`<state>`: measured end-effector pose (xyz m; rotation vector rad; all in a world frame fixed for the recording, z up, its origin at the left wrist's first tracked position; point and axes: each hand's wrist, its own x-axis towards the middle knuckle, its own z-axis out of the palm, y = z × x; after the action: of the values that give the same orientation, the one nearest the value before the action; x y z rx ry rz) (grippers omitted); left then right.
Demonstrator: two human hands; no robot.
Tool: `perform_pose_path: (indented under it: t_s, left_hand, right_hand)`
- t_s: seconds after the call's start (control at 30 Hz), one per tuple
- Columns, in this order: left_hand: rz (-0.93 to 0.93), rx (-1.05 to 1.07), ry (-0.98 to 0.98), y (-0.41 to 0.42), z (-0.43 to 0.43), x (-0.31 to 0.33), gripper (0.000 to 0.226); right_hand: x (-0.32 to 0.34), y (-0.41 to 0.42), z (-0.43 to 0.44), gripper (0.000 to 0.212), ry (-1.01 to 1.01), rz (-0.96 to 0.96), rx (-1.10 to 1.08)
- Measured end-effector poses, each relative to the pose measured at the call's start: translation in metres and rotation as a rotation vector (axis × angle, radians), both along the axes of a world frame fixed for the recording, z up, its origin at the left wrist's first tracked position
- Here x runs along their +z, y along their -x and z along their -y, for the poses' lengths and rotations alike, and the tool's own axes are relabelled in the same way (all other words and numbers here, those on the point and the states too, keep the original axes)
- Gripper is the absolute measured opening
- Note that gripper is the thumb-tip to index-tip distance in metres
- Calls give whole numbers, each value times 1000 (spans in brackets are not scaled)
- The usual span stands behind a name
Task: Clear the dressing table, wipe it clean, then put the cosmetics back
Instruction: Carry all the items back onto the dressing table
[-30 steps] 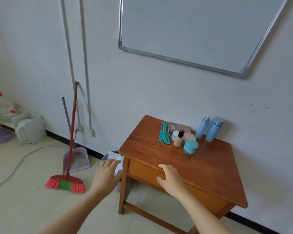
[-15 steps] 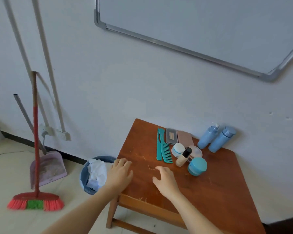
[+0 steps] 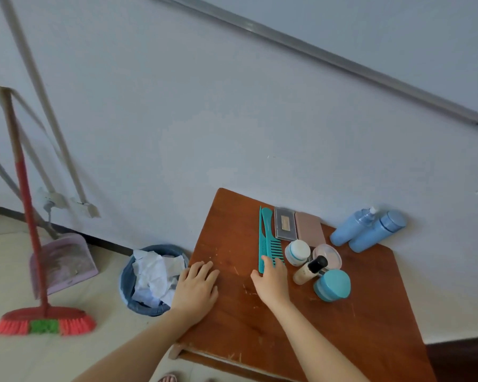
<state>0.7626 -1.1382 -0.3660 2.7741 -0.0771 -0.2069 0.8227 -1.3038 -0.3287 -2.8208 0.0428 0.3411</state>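
The left hand (image 3: 195, 288) rests flat near the left edge of the wooden surface (image 3: 342, 340), fingers relaxed and holding nothing. The right hand (image 3: 271, 279) lays straight fingers on the near ends of two teal combs (image 3: 268, 238) without gripping them. The cosmetics cluster just beside the combs, toward the wall: two flat palettes (image 3: 284, 224), a white jar (image 3: 297, 251), a black-capped foundation bottle (image 3: 309, 270), a teal jar (image 3: 333, 285) and two blue bottles (image 3: 353, 227). A bin (image 3: 127, 285) of crumpled paper stands on the floor just left of the surface.
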Motion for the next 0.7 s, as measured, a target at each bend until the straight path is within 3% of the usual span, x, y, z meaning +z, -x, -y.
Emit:
perform_pose_path:
  t_s: [0.13,0.37,0.57,0.7]
  left_hand:
    - [-20,18,-14,1,2,2,40]
    - [-49,47,-54,0,4,5,40]
    - [-33,71,-110,-2,8,3,39]
    - [73,186,-86,-10,21,14,35]
  right_hand:
    - [-6,-21,-1,60,110,-127,-56]
    - [-6,-25,-5,49,188,-5,-101]
    - [1,-32,-2,60,-8,-82,-221]
    - [18,-29,-1,59,-237,21,-121]
